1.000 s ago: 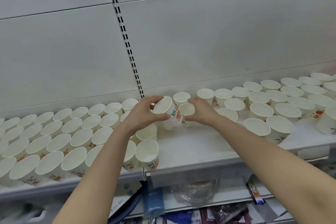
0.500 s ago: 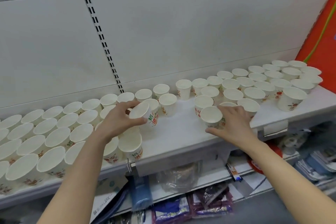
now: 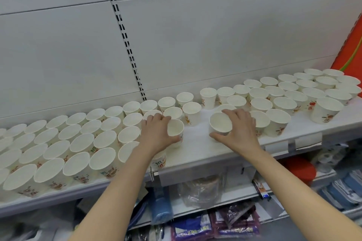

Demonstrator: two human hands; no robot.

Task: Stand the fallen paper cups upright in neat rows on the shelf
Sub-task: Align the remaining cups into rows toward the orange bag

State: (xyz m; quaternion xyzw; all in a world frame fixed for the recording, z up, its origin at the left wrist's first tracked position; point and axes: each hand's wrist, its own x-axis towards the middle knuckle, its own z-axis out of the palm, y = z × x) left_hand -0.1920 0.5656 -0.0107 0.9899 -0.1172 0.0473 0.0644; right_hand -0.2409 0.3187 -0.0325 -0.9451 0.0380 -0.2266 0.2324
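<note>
Many white paper cups with red and green print stand upright on a white shelf (image 3: pixel 197 148). My left hand (image 3: pixel 156 133) grips one cup (image 3: pixel 175 128) by its side, tilted with its mouth toward me, at the right end of the left block of cups (image 3: pixel 64 146). My right hand (image 3: pixel 238 131) holds another cup (image 3: pixel 220 123) by its rim and side, standing on the shelf at the left edge of the right group of cups (image 3: pixel 293 94). A bare strip of shelf lies between the two hands.
A grey back panel with a slotted upright (image 3: pixel 125 37) rises behind the shelf. Price-tag holders (image 3: pixel 307 141) hang on the front edge. Packaged goods (image 3: pixel 235 223) fill the lower shelf. A red-orange panel (image 3: pixel 350 51) stands at the far right.
My left hand has brought its cup forward and lower, to the front of the gap. My right hand now holds the cup near the right group more fully. The view shifted slightly.
</note>
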